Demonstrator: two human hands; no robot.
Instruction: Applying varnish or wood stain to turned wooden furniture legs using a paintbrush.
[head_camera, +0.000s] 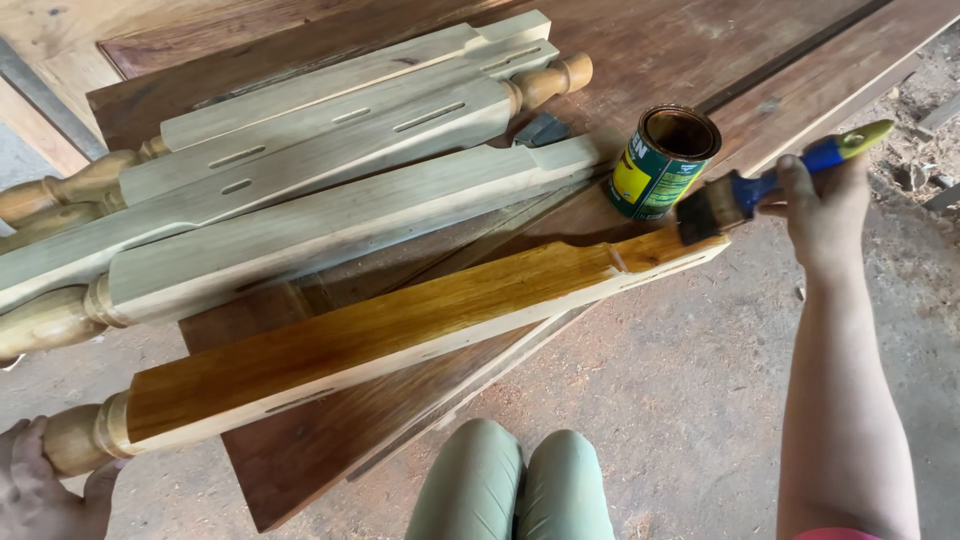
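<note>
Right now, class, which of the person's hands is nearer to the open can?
Right. The right hand holds the paintbrush just beside the can. The left hand grips the rounded end of the stained wooden leg, far from the can.

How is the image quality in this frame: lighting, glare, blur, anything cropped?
Head view: soft, even daylight with faint shadows; a wet sheen on the stained leg but no blown-out glare. The brush in the right hand and the can are sharp, with no motion blur. The left hand is cropped at the corner, gripping the leg's turned end.
</note>
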